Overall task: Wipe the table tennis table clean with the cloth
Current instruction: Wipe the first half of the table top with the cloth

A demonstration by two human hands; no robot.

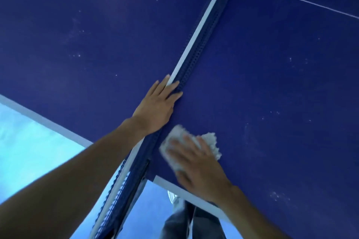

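The white cloth lies flat on the dark blue table tennis table, just right of the net and near the table's near edge, under the right hand, which presses on it with spread, fairly straight fingers, though motion blur softens the hand. The left hand is apart from it, just to the far left, resting open on the net's white top band with its fingers laid along the band. Pale specks dot the blue surface on both sides of the net, and 1 thin white line crosses the far right.
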